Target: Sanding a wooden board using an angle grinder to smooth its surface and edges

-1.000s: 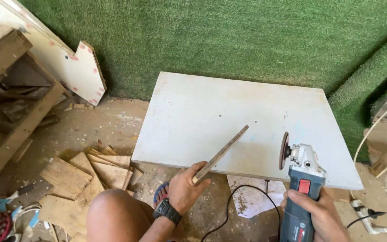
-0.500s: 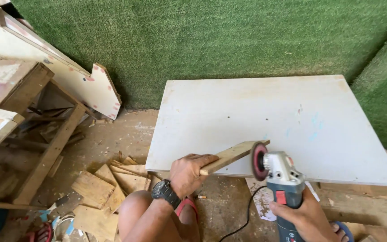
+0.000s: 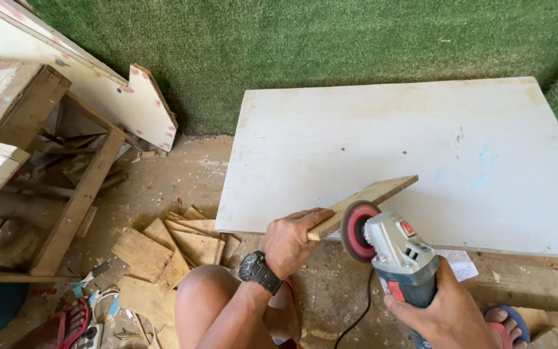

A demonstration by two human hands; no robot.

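Note:
My left hand [image 3: 292, 240], with a black watch on the wrist, grips one end of a thin wooden strip [image 3: 372, 198]. The strip slants up to the right over the front edge of a white board [image 3: 408, 136] lying flat on the ground. My right hand [image 3: 444, 311] holds the body of a grey and blue angle grinder [image 3: 398, 258]. Its red disc [image 3: 356, 231] sits right against the underside of the strip, close to my left fingers. The grinder's black cord [image 3: 356, 317] trails down toward me.
Green artificial turf [image 3: 330, 39] covers the wall behind the board. Several wood offcuts [image 3: 163, 249] lie on the dusty floor at left. A rough wooden frame [image 3: 66, 194] and a white cut panel [image 3: 117, 97] stand further left. My bare knee [image 3: 208, 297] is below.
The view has shifted right and closer. The grinder's disc has come up against the strip, which I now hold flatter and nearer the board's front edge.

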